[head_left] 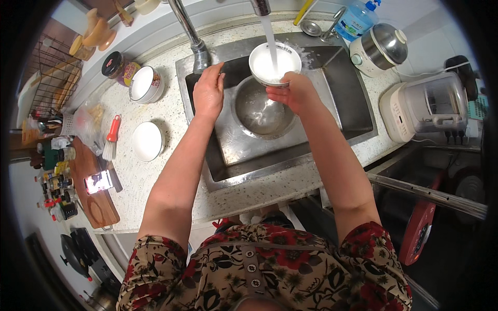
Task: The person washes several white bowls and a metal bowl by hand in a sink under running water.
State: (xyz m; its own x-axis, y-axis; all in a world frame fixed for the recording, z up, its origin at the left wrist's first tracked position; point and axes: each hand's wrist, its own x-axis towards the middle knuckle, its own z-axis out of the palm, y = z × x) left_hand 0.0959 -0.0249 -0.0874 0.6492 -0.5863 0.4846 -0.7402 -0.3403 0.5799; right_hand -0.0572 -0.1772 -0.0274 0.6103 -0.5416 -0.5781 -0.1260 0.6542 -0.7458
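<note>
In my right hand (298,94) is a white bowl (258,63), gripped by its near rim with the thumb toward the inside. A stream from the tap (260,7) runs down into this bowl. Below it, in the stainless steel sink (228,142), rests a round metal basin (261,116). My left hand (209,93) is over the sink's left edge, its fingers stretched out beside the tap base (200,56) and nothing in them. Whether its fingertips touch the base I cannot tell. Two more white bowls, one upper (145,85) and one lower (148,141), stand on the counter to the left.
Left on the counter are a dark-lidded jar (116,67), a red-handled brush (112,133), a wooden board (85,160) and a lit phone (98,182). To the right stand a small cooker (381,49), a blue soap bottle (358,22) and a cream appliance (428,106).
</note>
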